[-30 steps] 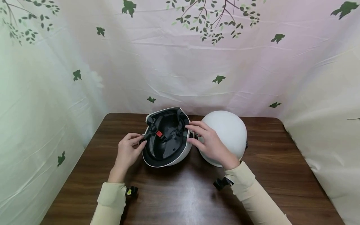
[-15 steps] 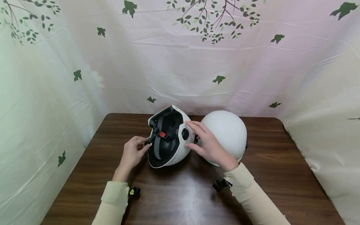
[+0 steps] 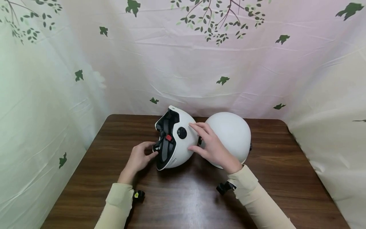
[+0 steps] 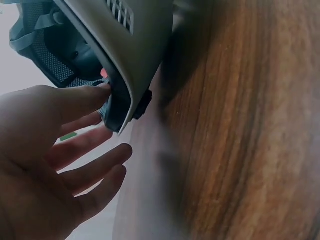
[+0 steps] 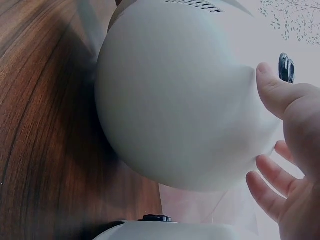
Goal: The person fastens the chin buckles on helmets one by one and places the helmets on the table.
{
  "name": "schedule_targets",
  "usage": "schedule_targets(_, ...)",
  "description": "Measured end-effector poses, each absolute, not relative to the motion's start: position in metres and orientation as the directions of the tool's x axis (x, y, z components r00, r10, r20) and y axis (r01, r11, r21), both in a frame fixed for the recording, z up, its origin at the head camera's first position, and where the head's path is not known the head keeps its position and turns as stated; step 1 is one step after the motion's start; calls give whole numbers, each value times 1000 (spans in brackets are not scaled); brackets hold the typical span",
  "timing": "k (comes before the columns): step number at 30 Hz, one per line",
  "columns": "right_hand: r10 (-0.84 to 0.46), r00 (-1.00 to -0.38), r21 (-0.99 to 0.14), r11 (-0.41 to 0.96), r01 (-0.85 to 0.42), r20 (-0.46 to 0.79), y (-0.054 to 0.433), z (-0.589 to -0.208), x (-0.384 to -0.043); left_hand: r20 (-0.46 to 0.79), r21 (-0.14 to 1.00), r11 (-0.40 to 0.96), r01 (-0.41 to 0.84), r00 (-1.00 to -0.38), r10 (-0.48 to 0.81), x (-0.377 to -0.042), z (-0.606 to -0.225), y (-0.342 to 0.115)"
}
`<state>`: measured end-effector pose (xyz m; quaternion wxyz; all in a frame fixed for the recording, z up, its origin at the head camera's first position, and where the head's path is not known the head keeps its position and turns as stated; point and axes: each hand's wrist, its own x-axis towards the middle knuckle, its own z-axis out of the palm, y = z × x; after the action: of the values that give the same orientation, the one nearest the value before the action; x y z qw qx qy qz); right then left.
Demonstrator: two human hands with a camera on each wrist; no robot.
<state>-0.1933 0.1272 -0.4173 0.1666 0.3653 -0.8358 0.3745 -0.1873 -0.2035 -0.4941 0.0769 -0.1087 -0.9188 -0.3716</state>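
A white helmet (image 3: 186,147) with a black lining lies tilted on its side, its opening turned left. A red buckle piece (image 3: 168,137) on black straps shows inside, and a black round knob (image 3: 182,133) sits on the shell. My left hand (image 3: 139,156) pinches the left rim; in the left wrist view the thumb (image 4: 87,97) lies over the lining edge while the lower fingers hang loose. On the crown side, my right hand (image 3: 213,146) is spread, fingers and thumb apart, with its fingertips right at the shell. The right wrist view shows the smooth shell (image 5: 170,95) beside the fingers.
A second white helmet (image 3: 231,136) sits dome up just right of the first, partly behind my right hand. Both rest on a dark brown wooden table (image 3: 188,203). A pale curtain (image 3: 183,63) with leaf prints hangs behind and along the sides.
The helmet has rolled to the right, so its opening faces further left and more of its outer shell and knob shows. My left hand moved right with the rim; the right hand stayed nearly still.
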Motion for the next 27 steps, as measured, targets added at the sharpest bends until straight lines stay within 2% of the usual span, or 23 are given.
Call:
schedule_targets(10,-447,-748,-537,520,-664,492,128,-417,-189,204,699,667,258,-966,160,-186,-500,-196)
schedule_targets(18,-454,-783,-556,551,-622,425,132,-415,-191,227,665,685,297,-954,194,-185,-500,-193)
schedule_targets(23,-481,-770,-562,529,-636,419,134,-413,-193,338,624,681,383,-918,206,-186,-486,-187)
schedule_targets(27,-493,-763,-568,513,-643,418,134,-414,-194,462,663,574,480,-866,191,-184,-463,-172)
